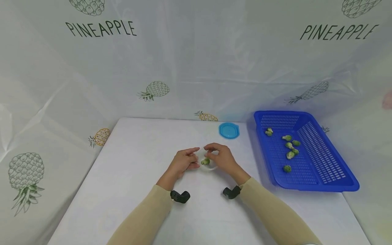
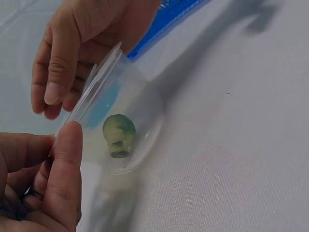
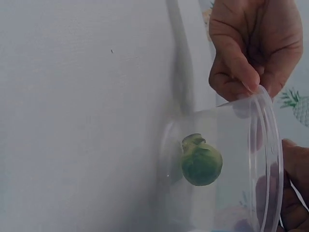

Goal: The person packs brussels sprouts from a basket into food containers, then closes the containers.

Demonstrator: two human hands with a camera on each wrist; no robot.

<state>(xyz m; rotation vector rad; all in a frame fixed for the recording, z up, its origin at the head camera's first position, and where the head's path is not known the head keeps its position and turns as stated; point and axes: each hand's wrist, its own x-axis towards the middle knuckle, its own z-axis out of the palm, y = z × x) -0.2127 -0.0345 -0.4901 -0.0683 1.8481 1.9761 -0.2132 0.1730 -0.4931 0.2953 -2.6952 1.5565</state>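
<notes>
A clear round plastic tub (image 1: 212, 169) stands on the white table in front of me. One green Brussels sprout (image 1: 205, 161) lies inside it, visible through the wall in both wrist views. My left hand (image 1: 182, 160) pinches the tub's rim between thumb and fingers, as the right wrist view shows the left hand (image 3: 256, 46) doing. My right hand (image 1: 223, 158) is over the tub's opening, on its right side. In the left wrist view, the right hand (image 2: 72, 53) has loosely bent fingers pointing down with no item visible between them.
A blue plastic basket (image 1: 332, 187) at the right contains several Brussels sprouts (image 1: 289, 145). Behind the tub, a light-blue round lid (image 1: 229, 130) lies near the table's back edge. A pineapple-printed sheet (image 1: 196, 61) hangs behind the table (image 1: 134, 146).
</notes>
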